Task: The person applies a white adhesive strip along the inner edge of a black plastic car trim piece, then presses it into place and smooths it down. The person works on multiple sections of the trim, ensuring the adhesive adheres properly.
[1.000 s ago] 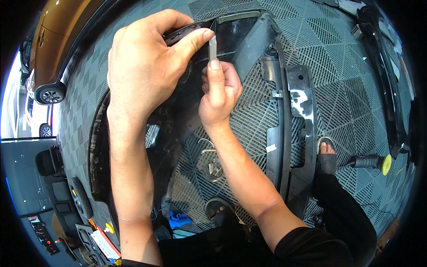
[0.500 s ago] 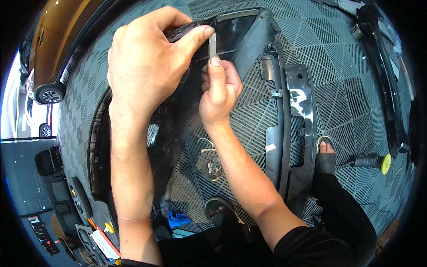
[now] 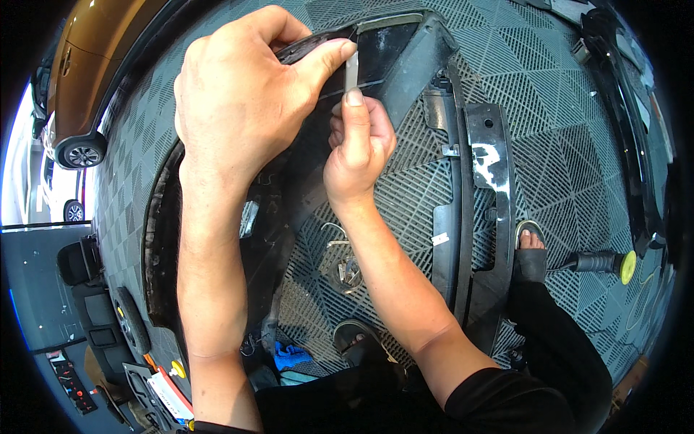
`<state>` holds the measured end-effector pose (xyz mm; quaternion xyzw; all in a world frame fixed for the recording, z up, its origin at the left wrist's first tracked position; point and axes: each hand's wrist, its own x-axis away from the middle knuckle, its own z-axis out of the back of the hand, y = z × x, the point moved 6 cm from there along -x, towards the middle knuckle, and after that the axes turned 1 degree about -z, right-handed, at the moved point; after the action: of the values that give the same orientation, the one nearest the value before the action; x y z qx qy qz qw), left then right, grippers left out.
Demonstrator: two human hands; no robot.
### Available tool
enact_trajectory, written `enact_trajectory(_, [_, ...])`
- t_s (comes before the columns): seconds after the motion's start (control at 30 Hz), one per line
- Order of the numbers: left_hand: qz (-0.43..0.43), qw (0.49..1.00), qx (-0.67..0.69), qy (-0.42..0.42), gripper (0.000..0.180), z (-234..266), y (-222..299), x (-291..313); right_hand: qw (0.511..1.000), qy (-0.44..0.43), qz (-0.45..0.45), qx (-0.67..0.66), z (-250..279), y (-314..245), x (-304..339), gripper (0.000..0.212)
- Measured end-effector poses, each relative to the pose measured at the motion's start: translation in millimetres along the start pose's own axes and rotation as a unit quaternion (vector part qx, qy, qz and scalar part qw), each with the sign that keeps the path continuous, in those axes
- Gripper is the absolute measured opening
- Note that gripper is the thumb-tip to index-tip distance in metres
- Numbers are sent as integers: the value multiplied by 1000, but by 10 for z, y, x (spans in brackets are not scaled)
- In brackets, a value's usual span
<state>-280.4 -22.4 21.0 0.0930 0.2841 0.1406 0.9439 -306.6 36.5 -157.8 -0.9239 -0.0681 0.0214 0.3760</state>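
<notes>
A large black car bumper [image 3: 396,71] lies on the floor in front of me, its inner side facing up. My left hand [image 3: 235,98] closes over its far edge, fingers hidden behind the rim and thumb stretched to the right. That thumb's tip meets the upper end of a thin, flat grey strip [image 3: 352,71]. The strip's lower end is pinched between thumb and curled fingers of my right hand [image 3: 359,148]. Whether the strip is a blade or a piece of tape, I cannot tell. It stands roughly upright against the bumper's inner side.
Black bumper reinforcement [image 3: 499,217] lies to the right, beside my foot. A polisher with a yellow pad [image 3: 627,267] is farther right. Small metal parts [image 3: 349,273] and a blue cloth [image 3: 290,356] lie nearer. Slatted floor tiles [image 3: 571,166] surround everything; an orange-brown car [image 3: 108,50] stands far left.
My left thumb and the strip's upper end have shifted slightly right along the bumper's edge. My right hand has barely moved and keeps its pinch.
</notes>
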Motion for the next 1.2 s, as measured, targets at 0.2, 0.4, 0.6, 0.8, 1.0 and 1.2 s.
enact_trajectory(0.2, [-3, 1000, 12, 1, 35, -9, -3, 6, 1000, -12, -5, 1, -12, 7, 2, 36])
enact_trajectory(0.4, [-24, 1000, 12, -4, 31, 13, -56, 18, 999, -8, 23, 45, -18, -31, -12, 36])
enact_trajectory(0.6, [-20, 1000, 5, -8, 31, 29, -54, 35, 999, -11, 6, 36, -30, -16, 10, 35])
enact_trajectory(0.8, [-8, 1000, 14, -14, 31, 20, -50, 40, 1000, -12, 15, 8, -22, -7, 15, 32])
enact_trajectory(1.0, [-16, 1000, 11, -9, 30, 36, -15, 40, 999, -10, 23, 35, 2, -14, 0, 31])
enact_trajectory(1.2, [-31, 999, 33, -12, 28, 21, -19, 65, 999, -5, 36, 37, 38, 25, 18, 31])
